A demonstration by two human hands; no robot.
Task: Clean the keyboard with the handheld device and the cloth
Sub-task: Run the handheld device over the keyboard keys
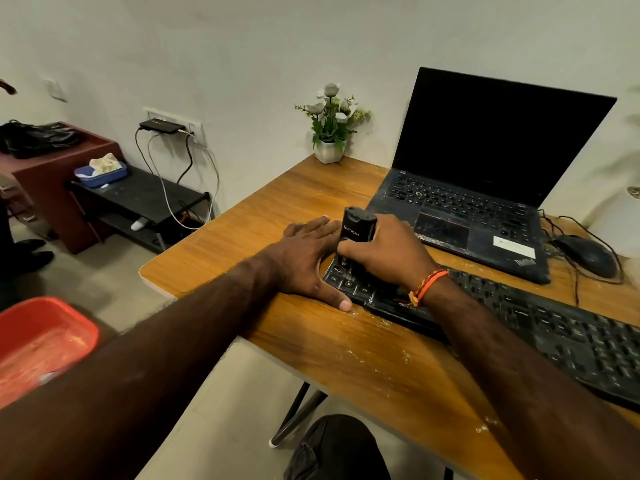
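Keyboard (540, 327) sits diagonally across the near side of the wooden desk (277, 202), black and full size with chunky raised keys; the person's working on its far left corner, down by the Ctrl and Alt keys. Right hand (388, 254) is wrapped around the handheld device (358, 228), a stubby black plastic block with rounded shoulders and a small logo on it; it's held upright with the business end pressed down among the keys, I'd guess so it gets right into the gaps. Left hand (308, 258) lies flat with fingers straight, palm on the desk and thumb against the keyboard's front edge; looks like it's bracing the board so it doesn't skate on that smooth wood. Pale crumbs and dust are scattered over the desk along the near edge, so plenty left to do; can't spot the cloth anywhere. Behind them there's a scuffed, dusty laptop (485, 188) open with a dark screen, a glossy black mouse (585, 254) trailing a cable, and a small potted plant (330, 126) with white flowers by the wall.
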